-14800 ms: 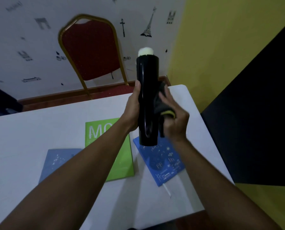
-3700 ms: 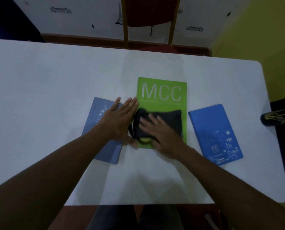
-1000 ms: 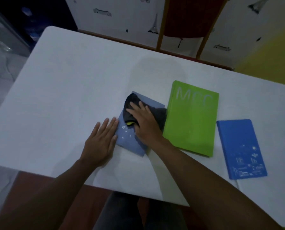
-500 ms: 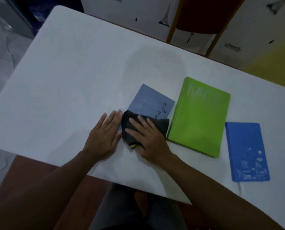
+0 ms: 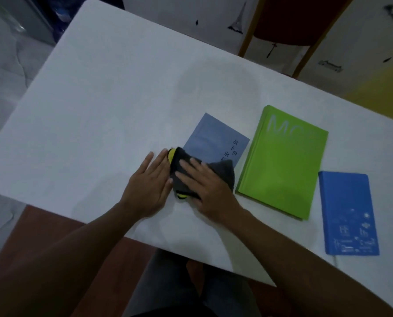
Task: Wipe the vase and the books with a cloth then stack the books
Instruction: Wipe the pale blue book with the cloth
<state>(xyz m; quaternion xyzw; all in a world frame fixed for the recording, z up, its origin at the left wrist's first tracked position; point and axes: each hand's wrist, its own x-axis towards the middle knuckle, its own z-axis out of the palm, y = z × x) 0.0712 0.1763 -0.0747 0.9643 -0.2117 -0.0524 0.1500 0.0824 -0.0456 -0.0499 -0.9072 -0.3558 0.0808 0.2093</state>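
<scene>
Pressing cloth [image 5: 204, 175] on pale-blue book [image 5: 216, 138], right hand [image 5: 207, 188], green book [image 5: 282, 163] (partly legible "MC")

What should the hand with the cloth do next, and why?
Probably slide the dark grey cloth with yellow trim up the pale blue book. The right hand presses it on the near end only; the far cover lies bare, while the left hand lies flat alongside.

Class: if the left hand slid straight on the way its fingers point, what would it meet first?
Probably nothing: the left hand points just left of the pale blue book, over bare table.
</scene>
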